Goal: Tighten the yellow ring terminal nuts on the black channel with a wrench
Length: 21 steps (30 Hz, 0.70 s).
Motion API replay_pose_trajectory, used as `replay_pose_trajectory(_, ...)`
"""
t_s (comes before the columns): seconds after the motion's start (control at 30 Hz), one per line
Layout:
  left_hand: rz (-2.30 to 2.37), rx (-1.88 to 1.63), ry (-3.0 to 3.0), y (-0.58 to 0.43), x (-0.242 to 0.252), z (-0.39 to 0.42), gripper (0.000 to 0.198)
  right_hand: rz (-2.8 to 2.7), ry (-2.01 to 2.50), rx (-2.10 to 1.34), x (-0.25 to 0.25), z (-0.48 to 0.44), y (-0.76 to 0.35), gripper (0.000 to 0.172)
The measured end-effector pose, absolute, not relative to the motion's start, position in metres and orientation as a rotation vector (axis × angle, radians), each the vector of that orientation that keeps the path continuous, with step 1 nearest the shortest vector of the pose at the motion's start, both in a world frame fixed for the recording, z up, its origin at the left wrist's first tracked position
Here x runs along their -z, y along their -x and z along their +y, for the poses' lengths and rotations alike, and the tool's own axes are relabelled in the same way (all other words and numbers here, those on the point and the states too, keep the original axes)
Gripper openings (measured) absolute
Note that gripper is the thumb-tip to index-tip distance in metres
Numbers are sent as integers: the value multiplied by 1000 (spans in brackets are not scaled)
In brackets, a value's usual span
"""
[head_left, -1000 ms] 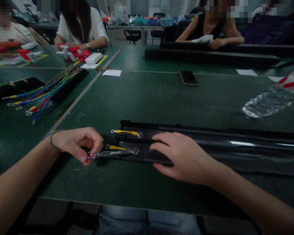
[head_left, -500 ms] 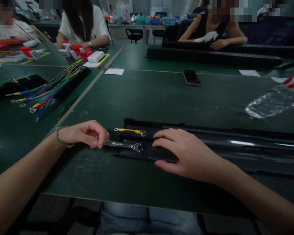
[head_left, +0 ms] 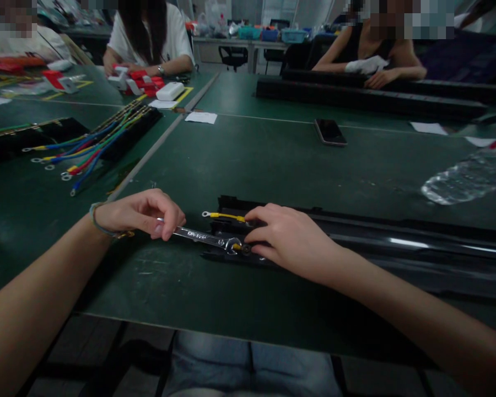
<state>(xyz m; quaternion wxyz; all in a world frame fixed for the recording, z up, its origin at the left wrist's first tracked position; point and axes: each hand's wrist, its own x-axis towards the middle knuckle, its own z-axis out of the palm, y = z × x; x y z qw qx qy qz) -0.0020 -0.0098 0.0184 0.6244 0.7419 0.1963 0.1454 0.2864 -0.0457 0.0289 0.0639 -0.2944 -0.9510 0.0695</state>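
Note:
My left hand point(head_left: 155, 215) is closed around the shank of a combination wrench point(head_left: 198, 236). The wrench's open jaw points right, over the end of a black channel-shaped housing point(head_left: 380, 234), just left of a small round fastener point(head_left: 246, 250). A bit of yellow shows between the jaw and that fastener. My right hand point(head_left: 291, 234) rests over the housing, fingers curved and apart, tips beside the fastener; whether they touch it I cannot tell. Above the wrench, a short yellow wire point(head_left: 227, 216) with a ring terminal sticks out left; its right end is beside my right fingertips.
Black housings with colored ring-terminal wires point(head_left: 95, 149) lie at left. A phone point(head_left: 329, 132), a water bottle point(head_left: 467, 176) and paper slips point(head_left: 201, 117) are on the green table point(head_left: 248, 160). Co-workers sit opposite, one with a gloved hand point(head_left: 366, 65) by long black housings point(head_left: 367, 98).
The wrench has tilted and its jaw has shifted off the fastener to the left. My right hand has moved left, bringing its fingertips to the fastener. The view has shifted slightly.

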Motion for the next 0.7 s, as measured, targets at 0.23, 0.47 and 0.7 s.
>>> replay_pose_trajectory(0.23,465,-321,-1691,-1,-18,-10,21,-2926,772,-278,-31,-42,-282,17)
replay_pose_trajectory(0.47,475,-300,-1697,2,-17,-9,20,-2948,804,-215,-31,-41,-279,18)
replay_pose_trajectory(0.7,493,-312,-1691,2,-15,-9,21,-2920,808,-216,-29,-41,-280,21)
